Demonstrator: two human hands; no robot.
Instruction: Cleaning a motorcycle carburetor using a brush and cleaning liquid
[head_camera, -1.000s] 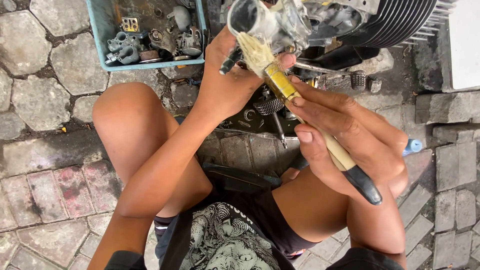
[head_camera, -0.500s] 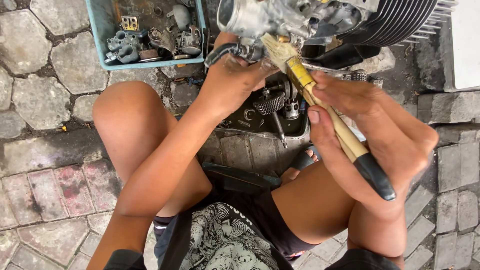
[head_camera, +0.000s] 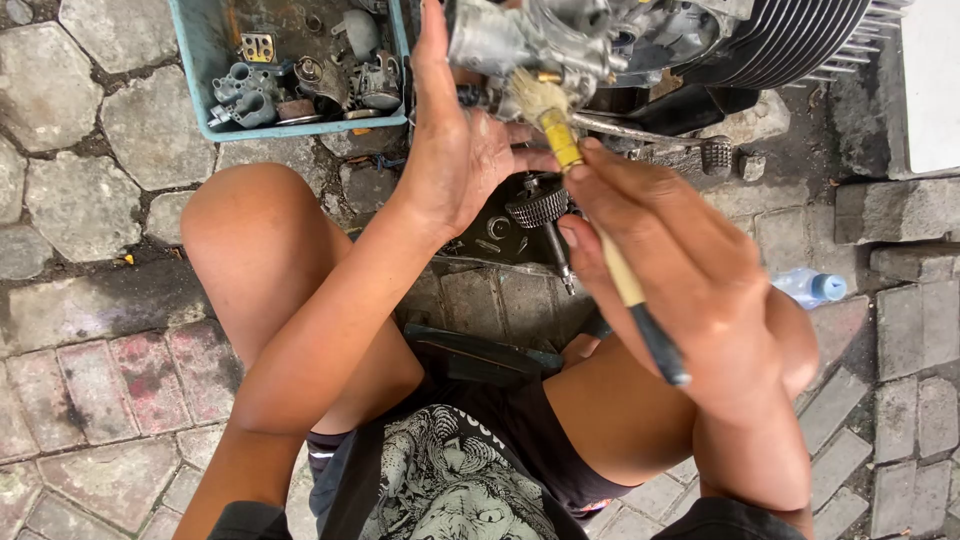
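The paintbrush (head_camera: 600, 240) has been swung steeper; bristles up against the carburetor (head_camera: 520, 45), each clasped by the right hand (head_camera: 690, 270) and left hand (head_camera: 460, 150).

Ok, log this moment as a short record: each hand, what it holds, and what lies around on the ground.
left hand: left hand grips a grey metal engine part, raised in front of the person
right hand: right hand holds a paintbrush, fingers wrapped round its handle
brush contact: bristles touch the underside of the metal part
tray: blue tray on the stone paving, holding small grey metal parts
engine: finned black engine cylinder at upper right
bottle: plastic bottle with blue cap, lying by the right knee
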